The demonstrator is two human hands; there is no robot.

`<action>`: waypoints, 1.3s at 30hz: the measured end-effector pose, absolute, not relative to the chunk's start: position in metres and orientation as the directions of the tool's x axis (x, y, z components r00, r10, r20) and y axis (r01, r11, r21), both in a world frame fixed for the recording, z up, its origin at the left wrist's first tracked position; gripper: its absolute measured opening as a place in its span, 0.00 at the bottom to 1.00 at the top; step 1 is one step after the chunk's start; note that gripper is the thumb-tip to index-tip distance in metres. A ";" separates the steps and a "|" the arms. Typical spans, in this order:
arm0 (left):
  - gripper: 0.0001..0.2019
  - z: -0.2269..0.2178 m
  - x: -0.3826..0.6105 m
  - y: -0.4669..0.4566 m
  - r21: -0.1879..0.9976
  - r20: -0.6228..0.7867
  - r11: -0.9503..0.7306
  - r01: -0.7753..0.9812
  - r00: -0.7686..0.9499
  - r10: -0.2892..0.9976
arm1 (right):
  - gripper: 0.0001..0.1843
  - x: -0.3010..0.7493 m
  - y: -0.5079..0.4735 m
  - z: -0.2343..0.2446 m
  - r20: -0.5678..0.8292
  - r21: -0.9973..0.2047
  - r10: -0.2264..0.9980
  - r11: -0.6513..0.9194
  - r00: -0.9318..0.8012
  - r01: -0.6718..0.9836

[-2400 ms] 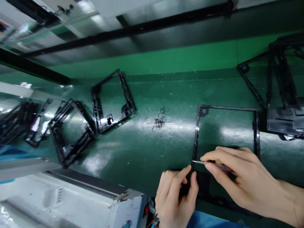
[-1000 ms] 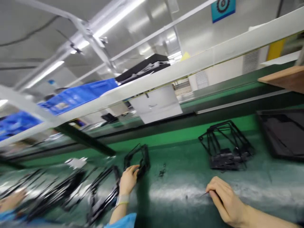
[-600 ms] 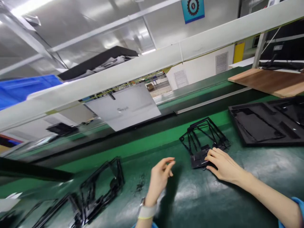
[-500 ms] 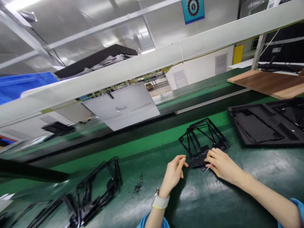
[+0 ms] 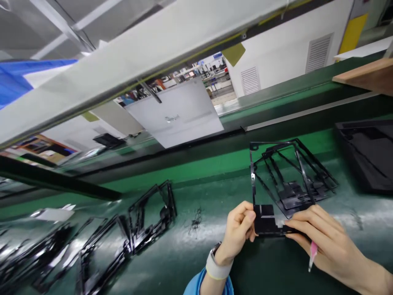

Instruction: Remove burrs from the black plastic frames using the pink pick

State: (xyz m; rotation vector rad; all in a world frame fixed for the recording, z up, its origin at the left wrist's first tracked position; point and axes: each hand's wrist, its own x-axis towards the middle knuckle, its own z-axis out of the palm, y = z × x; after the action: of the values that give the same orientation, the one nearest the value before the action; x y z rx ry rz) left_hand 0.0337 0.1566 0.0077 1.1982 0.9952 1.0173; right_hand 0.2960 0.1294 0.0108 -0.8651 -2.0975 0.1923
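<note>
Left hand [image 5: 241,225] pinching the black frame [image 5: 265,219] at its lower-left corner, right hand [image 5: 322,241] clasping its bottom edge plus a pink tool [image 5: 312,250], lower right of frame, over the desk [image 5: 172,254].

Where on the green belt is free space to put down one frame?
Bare green belt lies between the tangle of black shavings and the left hand, and between the stacked black frames and the black moulded tray. The left side is crowded with scattered black frames.
</note>
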 end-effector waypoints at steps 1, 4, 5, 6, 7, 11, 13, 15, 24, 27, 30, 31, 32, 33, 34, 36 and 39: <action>0.28 0.009 0.033 0.156 0.992 -0.064 0.089 -0.091 0.254 0.965 | 0.14 0.295 0.127 0.012 0.654 -0.416 0.638 0.753 -0.407 0.510; 0.27 0.011 0.031 0.154 0.988 -0.074 0.107 -0.115 0.263 0.962 | 0.14 0.293 0.124 0.015 0.682 -0.395 0.617 0.763 -0.393 0.512; 0.27 0.012 0.030 0.154 0.987 -0.076 0.111 -0.120 0.264 0.962 | 0.15 0.293 0.123 0.016 0.688 -0.390 0.613 0.764 -0.389 0.514; 0.27 0.012 0.030 0.153 0.986 -0.076 0.112 -0.124 0.262 0.962 | 0.15 0.292 0.122 0.016 0.693 -0.385 0.608 0.766 -0.387 0.515; 0.26 0.012 0.030 0.153 0.986 -0.076 0.112 -0.125 0.258 0.963 | 0.15 0.292 0.121 0.016 0.698 -0.380 0.604 0.768 -0.384 0.516; 0.25 0.007 0.028 0.153 0.989 -0.055 0.086 -0.123 0.238 0.970 | 0.13 0.288 0.119 0.014 0.720 -0.362 0.583 0.779 -0.378 0.512; 0.25 0.005 0.028 0.153 0.991 -0.031 0.060 -0.121 0.230 0.973 | 0.13 0.287 0.118 0.013 0.722 -0.358 0.578 0.782 -0.381 0.510; 0.25 0.003 0.027 0.152 0.992 -0.005 0.033 -0.120 0.225 0.974 | 0.13 0.286 0.118 0.012 0.722 -0.354 0.576 0.784 -0.383 0.510; 0.22 0.003 0.027 0.148 0.992 0.080 -0.052 -0.119 0.242 0.967 | 0.13 0.284 0.119 0.004 0.727 -0.338 0.575 0.775 -0.375 0.534; 0.22 0.004 0.026 0.148 0.991 0.101 -0.075 -0.109 0.254 0.962 | 0.15 0.284 0.119 0.002 0.715 -0.354 0.592 0.765 -0.372 0.537; 0.21 0.003 0.026 0.148 0.990 0.121 -0.097 -0.100 0.263 0.957 | 0.17 0.283 0.119 0.004 0.701 -0.386 0.612 0.758 -0.366 0.527; 0.20 0.003 0.026 0.148 0.990 0.128 -0.105 -0.097 0.266 0.956 | 0.17 0.282 0.119 0.006 0.702 -0.388 0.611 0.758 -0.365 0.524; 0.20 0.003 0.025 0.148 0.989 0.135 -0.114 -0.093 0.268 0.954 | 0.17 0.281 0.119 0.007 0.708 -0.386 0.607 0.761 -0.361 0.522; 0.20 0.002 0.025 0.148 0.988 0.143 -0.123 -0.090 0.271 0.952 | 0.16 0.280 0.120 0.008 0.716 -0.382 0.602 0.762 -0.353 0.523; 0.20 0.001 0.025 0.148 0.987 0.152 -0.134 -0.086 0.272 0.950 | 0.16 0.280 0.120 0.009 0.725 -0.373 0.592 0.767 -0.353 0.522; 0.20 -0.001 0.024 0.148 0.985 0.171 -0.156 -0.076 0.270 0.948 | 0.16 0.279 0.121 0.011 0.736 -0.351 0.572 0.780 -0.362 0.519; 0.19 -0.004 0.023 0.148 0.979 0.203 -0.195 -0.059 0.253 0.946 | 0.16 0.278 0.122 0.012 0.730 -0.329 0.561 0.789 -0.391 0.519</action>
State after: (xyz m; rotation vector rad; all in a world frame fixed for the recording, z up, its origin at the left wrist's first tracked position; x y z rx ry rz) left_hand 0.0230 0.1480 -0.0037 1.4418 0.8873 1.1689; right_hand 0.2782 0.1215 0.0122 -0.8013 -2.0642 0.0584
